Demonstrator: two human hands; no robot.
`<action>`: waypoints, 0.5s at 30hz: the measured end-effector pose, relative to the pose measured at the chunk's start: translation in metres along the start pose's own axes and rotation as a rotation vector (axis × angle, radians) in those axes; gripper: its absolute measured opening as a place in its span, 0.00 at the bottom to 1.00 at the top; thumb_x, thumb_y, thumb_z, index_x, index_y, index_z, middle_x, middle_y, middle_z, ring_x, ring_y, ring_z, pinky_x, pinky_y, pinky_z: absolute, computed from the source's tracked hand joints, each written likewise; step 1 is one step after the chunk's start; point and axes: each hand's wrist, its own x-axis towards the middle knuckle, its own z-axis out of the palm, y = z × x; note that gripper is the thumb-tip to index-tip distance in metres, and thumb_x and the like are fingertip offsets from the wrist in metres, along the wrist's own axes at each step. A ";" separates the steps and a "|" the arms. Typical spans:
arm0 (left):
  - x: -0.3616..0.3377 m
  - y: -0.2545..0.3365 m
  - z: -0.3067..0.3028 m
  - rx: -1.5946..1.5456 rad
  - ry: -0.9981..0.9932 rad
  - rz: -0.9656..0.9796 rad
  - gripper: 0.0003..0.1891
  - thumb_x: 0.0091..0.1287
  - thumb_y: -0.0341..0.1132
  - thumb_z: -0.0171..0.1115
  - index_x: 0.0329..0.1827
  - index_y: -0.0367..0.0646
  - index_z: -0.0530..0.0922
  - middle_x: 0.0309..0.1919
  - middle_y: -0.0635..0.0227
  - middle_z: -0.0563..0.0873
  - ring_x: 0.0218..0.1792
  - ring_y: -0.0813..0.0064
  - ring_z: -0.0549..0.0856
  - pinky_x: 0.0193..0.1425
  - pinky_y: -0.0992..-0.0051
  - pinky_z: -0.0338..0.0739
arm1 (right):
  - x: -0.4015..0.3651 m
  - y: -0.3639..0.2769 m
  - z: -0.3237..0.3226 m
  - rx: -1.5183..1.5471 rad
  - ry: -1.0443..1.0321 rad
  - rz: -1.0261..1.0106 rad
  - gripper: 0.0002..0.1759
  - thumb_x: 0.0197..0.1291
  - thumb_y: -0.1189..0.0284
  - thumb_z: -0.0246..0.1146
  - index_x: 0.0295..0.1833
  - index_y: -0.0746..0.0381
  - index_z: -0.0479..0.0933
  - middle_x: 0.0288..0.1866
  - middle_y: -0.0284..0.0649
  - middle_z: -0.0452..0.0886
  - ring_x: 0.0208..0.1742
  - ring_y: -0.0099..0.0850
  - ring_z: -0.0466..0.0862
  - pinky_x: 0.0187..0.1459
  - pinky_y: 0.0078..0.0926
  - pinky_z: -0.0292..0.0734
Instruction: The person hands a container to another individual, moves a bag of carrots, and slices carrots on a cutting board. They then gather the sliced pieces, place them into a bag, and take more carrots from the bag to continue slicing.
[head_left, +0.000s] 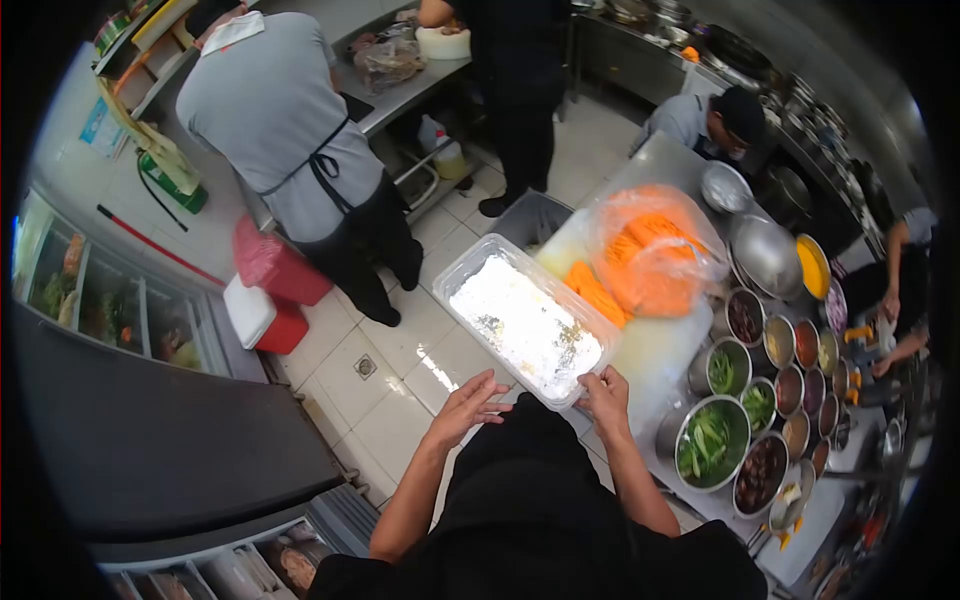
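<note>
A clear plastic tub [480, 341] with white powder [530, 322] in it is held out in front of me, above the floor and beside the worktable. Greyish-brown patches show among the powder. My right hand [604, 398] grips the tub's near right corner, thumb at the rim. My left hand [468, 407] is just off the tub's near left side, palm up and fingers apart, holding nothing. Right behind the tub, a clear plastic bag [690, 225] of shredded orange food lies on a whitish board [640, 355], with some orange shreds [594, 290] beside it.
Metal bowls of cut greens [712, 440] and other ingredients crowd the table on my right. A grey bin [530, 220] stands beyond the tub. Co-workers stand ahead, one in a grey shirt [270, 110]. A red cooler [270, 318] and a floor drain [365, 366] are at left.
</note>
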 end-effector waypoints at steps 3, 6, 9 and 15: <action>0.017 0.027 0.017 -0.181 0.168 0.044 0.34 0.76 0.48 0.52 0.75 0.34 0.55 0.62 0.50 0.76 0.55 0.57 0.83 0.55 0.65 0.81 | 0.014 -0.014 0.023 0.060 -0.034 0.006 0.12 0.59 0.75 0.61 0.47 0.67 0.73 0.43 0.42 0.81 0.39 0.34 0.87 0.35 0.33 0.87; 0.053 0.066 -0.009 -0.225 0.138 0.194 0.30 0.74 0.42 0.57 0.69 0.27 0.62 0.59 0.50 0.78 0.55 0.59 0.83 0.56 0.60 0.81 | 0.044 -0.029 0.074 0.182 -0.101 -0.057 0.07 0.59 0.78 0.62 0.39 0.65 0.70 0.41 0.47 0.82 0.37 0.34 0.86 0.34 0.33 0.87; 0.087 0.091 -0.026 -0.274 0.167 0.282 0.27 0.72 0.39 0.59 0.65 0.25 0.67 0.57 0.50 0.81 0.54 0.58 0.84 0.58 0.58 0.80 | 0.069 -0.044 0.098 0.226 -0.137 -0.125 0.09 0.62 0.77 0.63 0.38 0.63 0.68 0.42 0.45 0.82 0.40 0.32 0.86 0.38 0.34 0.87; 0.182 0.162 -0.097 -0.229 0.166 0.295 0.26 0.68 0.36 0.57 0.62 0.23 0.69 0.57 0.51 0.81 0.56 0.61 0.84 0.62 0.60 0.78 | 0.144 -0.068 0.173 0.319 -0.126 -0.262 0.11 0.68 0.68 0.63 0.42 0.60 0.68 0.46 0.41 0.81 0.45 0.28 0.83 0.46 0.35 0.85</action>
